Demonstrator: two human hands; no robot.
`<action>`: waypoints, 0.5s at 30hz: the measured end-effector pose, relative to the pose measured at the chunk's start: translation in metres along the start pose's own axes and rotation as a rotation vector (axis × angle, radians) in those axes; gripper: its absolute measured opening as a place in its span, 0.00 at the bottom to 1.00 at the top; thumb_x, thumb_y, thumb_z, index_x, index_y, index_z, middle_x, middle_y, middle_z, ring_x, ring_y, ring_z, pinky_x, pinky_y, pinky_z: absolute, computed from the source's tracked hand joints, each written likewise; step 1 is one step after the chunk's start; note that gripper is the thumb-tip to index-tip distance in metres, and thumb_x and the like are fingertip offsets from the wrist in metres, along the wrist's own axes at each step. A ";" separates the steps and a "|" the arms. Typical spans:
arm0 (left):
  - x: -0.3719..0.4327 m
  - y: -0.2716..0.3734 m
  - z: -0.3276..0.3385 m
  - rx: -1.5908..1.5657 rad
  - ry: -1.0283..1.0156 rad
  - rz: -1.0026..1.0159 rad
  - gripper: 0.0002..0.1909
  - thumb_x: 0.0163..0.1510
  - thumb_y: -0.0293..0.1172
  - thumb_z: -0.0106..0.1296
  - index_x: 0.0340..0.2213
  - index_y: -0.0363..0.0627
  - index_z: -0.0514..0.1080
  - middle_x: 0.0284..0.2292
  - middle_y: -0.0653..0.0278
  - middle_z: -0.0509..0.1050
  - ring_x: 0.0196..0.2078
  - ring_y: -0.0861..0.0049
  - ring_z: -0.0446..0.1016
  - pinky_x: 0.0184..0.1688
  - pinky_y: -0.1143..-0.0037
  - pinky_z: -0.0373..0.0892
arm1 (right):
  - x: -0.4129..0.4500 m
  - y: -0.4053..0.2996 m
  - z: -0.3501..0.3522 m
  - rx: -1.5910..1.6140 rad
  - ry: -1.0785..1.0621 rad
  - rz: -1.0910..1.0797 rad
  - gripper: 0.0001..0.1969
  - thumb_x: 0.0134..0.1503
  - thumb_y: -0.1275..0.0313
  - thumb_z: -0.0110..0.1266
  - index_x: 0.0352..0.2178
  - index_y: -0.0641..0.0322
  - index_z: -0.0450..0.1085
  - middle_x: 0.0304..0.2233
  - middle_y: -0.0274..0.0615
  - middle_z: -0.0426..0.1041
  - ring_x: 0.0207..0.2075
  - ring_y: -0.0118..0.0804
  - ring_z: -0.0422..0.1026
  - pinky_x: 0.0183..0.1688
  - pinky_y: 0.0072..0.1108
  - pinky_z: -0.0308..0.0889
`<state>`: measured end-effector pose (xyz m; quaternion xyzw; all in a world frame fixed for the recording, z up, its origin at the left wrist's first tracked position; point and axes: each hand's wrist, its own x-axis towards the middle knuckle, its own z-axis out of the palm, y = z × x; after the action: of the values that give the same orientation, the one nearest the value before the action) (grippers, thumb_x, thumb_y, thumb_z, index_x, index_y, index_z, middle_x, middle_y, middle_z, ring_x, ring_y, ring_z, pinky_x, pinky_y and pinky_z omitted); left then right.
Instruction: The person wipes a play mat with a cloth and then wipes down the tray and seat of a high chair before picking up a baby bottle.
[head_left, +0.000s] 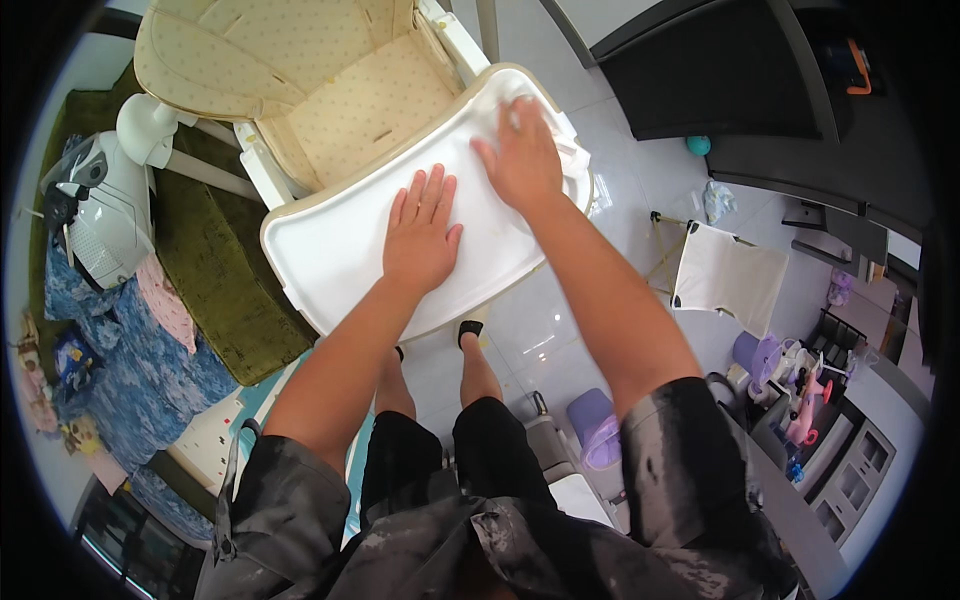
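Observation:
A white plastic high chair tray (345, 255) with a beige rim lies before me, fixed in front of a cream padded high chair seat (375, 112). Near the tray's middle, my left hand (424, 232) rests palm down with its fingers spread a little, holding nothing. My right hand (521, 150) is over the tray's right part, its fingertips blurred. Something white, perhaps a wipe, shows at those fingertips; whether the hand grips it cannot be told. Beside that hand, a white crumpled cloth or tissue (574, 159) lies at the tray's right edge.
A green sofa part (217, 277) is left of the chair, with a white helmet (112, 217) and blue patterned fabric (150, 375) beyond. On the right stand a folding stool with a white seat (727, 270) and a teal ball (698, 145). A purple bin (592, 420) is near my legs.

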<state>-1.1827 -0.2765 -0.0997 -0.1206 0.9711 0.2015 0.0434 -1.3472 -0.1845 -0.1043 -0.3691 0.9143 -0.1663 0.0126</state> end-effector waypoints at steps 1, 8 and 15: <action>0.003 0.005 0.003 0.002 0.005 0.006 0.33 0.54 0.38 0.45 0.59 0.46 0.49 0.62 0.61 0.44 0.64 0.66 0.42 0.63 0.66 0.42 | 0.010 -0.009 0.004 0.014 0.067 0.171 0.32 0.53 0.56 0.50 0.52 0.71 0.58 0.54 0.56 0.56 0.59 0.54 0.49 0.61 0.34 0.45; -0.005 -0.001 0.008 0.029 0.015 0.001 0.32 0.54 0.38 0.43 0.58 0.41 0.49 0.61 0.56 0.45 0.64 0.61 0.42 0.63 0.63 0.41 | -0.025 -0.051 0.017 0.197 0.071 -0.040 0.28 0.51 0.58 0.53 0.47 0.71 0.64 0.52 0.56 0.58 0.57 0.56 0.53 0.59 0.37 0.49; 0.006 0.008 0.004 0.063 0.036 0.019 0.33 0.55 0.37 0.42 0.59 0.43 0.47 0.62 0.57 0.44 0.64 0.61 0.41 0.63 0.63 0.40 | 0.020 -0.015 0.014 -0.099 0.013 0.213 0.36 0.54 0.46 0.42 0.58 0.57 0.52 0.60 0.48 0.49 0.63 0.48 0.42 0.62 0.36 0.40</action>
<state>-1.1906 -0.2695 -0.1011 -0.1135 0.9787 0.1690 0.0276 -1.3498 -0.2122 -0.1104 -0.2690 0.9555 -0.1208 0.0060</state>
